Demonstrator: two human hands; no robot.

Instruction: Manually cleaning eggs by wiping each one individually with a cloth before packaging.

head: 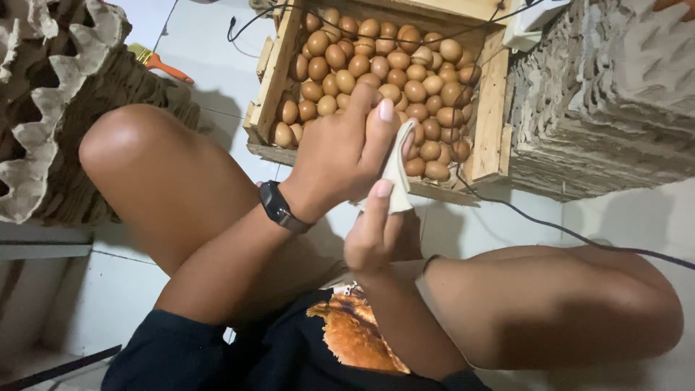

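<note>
- left hand [344,156] is curled shut around something, pretty sure an egg but the fingers hide it, right over the near edge of the crate
- right hand [373,232] sits just below it, thumb up, pinching a small pale cloth [397,177] against the left hand's fingers
- wooden crate [275,72] in front is packed with brown eggs [405,80]
- stacks of grey egg trays [615,87] on both sides
- black cable [565,232] runs over the right knee, black watch [279,206] on the left wrist
</note>
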